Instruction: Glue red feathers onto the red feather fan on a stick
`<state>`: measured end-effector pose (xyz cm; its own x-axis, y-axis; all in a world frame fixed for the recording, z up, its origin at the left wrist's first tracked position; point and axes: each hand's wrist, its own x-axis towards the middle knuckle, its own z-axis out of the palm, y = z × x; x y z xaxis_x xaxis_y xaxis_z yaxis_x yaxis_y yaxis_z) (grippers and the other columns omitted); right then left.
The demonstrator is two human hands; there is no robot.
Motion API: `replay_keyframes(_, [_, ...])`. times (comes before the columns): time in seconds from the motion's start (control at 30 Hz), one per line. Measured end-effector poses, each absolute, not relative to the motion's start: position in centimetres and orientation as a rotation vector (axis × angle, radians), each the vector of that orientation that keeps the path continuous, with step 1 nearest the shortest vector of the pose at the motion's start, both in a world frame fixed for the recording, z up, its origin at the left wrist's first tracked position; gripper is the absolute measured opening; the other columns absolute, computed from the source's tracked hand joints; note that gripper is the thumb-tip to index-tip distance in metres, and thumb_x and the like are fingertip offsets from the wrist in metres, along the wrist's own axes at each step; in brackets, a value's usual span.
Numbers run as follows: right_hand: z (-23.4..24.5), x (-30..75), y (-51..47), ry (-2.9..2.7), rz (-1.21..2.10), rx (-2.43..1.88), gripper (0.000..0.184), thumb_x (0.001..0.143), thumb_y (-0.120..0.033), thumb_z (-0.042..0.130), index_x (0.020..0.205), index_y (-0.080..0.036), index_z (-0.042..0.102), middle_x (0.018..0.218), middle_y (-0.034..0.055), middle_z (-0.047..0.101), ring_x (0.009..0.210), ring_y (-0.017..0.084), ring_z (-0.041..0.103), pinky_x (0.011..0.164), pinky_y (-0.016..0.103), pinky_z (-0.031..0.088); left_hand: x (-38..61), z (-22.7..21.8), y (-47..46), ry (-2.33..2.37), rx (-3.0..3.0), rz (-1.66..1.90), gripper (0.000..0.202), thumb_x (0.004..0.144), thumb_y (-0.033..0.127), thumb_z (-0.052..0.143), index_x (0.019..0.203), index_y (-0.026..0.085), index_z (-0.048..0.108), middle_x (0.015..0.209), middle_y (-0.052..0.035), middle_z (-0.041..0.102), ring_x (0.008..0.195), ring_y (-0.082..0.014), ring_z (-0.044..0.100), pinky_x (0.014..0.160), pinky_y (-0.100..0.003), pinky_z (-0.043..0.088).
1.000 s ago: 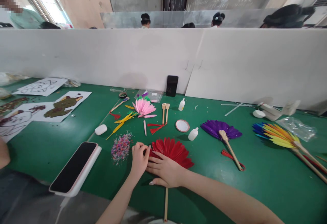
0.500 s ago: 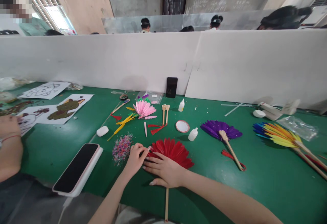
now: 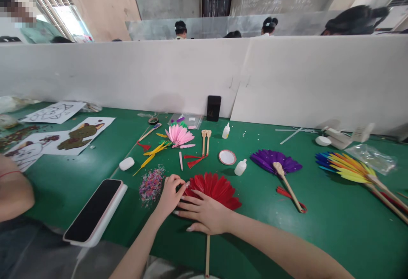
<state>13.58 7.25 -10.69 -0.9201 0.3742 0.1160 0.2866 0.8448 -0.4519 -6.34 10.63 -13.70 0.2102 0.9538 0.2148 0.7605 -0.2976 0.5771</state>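
A red feather fan [image 3: 216,187] on a thin wooden stick [image 3: 208,255] lies on the green table [image 3: 318,228] in front of me. My right hand [image 3: 205,213] rests flat on the fan's lower left part, fingers stretched out toward the left. My left hand [image 3: 171,194] is curled at the fan's left edge, fingertips pinched at the feathers there. What it pinches is too small to make out. A heap of mixed coloured bits [image 3: 151,183] lies just left of that hand.
A phone [image 3: 94,211] lies at the front left. Behind the fan are a pink feather fan [image 3: 180,135], loose feathers, two glue bottles [image 3: 240,167], a round lid [image 3: 227,157], purple [image 3: 274,161] and rainbow [image 3: 347,168] fans. Another person's arm [image 3: 14,192] is at left. A white partition [image 3: 204,75] closes the back.
My left hand has shifted slightly at the fan's left edge. The neighbour's arm at left moved in and then drew lower. My right hand stays pressed on the fan.
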Motion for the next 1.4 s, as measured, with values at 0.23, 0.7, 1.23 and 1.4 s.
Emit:
replay_keyframes(0.23, [-10.9, 13.7, 7.2, -2.807, 0.64, -0.515, 0.053, 0.096, -0.045, 0.03, 0.144, -0.023, 0.024, 0.148, 0.0008, 0.03, 0.14, 0.015, 0.014, 0.114, 0.042, 0.0, -6.7, -13.4, 11.1, 1.689, 2.147, 0.857, 0.023, 0.085, 0.034, 0.05, 0.074, 0.019, 0.062, 0.082, -0.0046, 0.054, 0.081, -0.0193, 0.05, 0.077, -0.036, 0.044])
replay_keyframes(0.7, [-10.9, 13.6, 7.2, -2.812, 0.677, -0.518, 0.052, 0.096, -0.044, 0.03, 0.144, -0.022, 0.025, 0.147, 0.0018, 0.033, 0.14, 0.016, 0.014, 0.113, 0.041, -0.004, -7.0, -12.1, 11.0, 1.38, 2.253, 0.636, 0.018, 0.086, 0.03, 0.052, 0.08, 0.023, 0.068, 0.092, -0.0034, 0.056, 0.088, -0.0179, 0.05, 0.084, -0.035, 0.043])
replay_keyframes(1.23, [-11.4, 13.5, 7.2, -2.839, 0.571, -0.531, 0.052, 0.095, -0.047, 0.032, 0.14, -0.021, 0.034, 0.143, 0.0033, 0.041, 0.138, 0.018, 0.019, 0.113, 0.045, 0.007, -5.7, -12.1, 10.6, 1.34, 2.409, 0.667, 0.017, 0.09, 0.02, 0.041, 0.081, 0.019, 0.055, 0.091, -0.0038, 0.054, 0.087, -0.0175, 0.049, 0.081, -0.034, 0.042])
replay_keyframes(1.4, [-11.3, 13.5, 7.2, -2.834, 0.579, -0.527, 0.051, 0.095, -0.046, 0.032, 0.14, -0.021, 0.034, 0.144, 0.0031, 0.039, 0.139, 0.017, 0.018, 0.113, 0.043, 0.004, -5.9, -12.9, 10.8, 1.38, 2.424, 0.681, 0.018, 0.09, 0.019, 0.039, 0.081, 0.019, 0.054, 0.09, -0.0041, 0.054, 0.087, -0.0181, 0.049, 0.081, -0.034, 0.043])
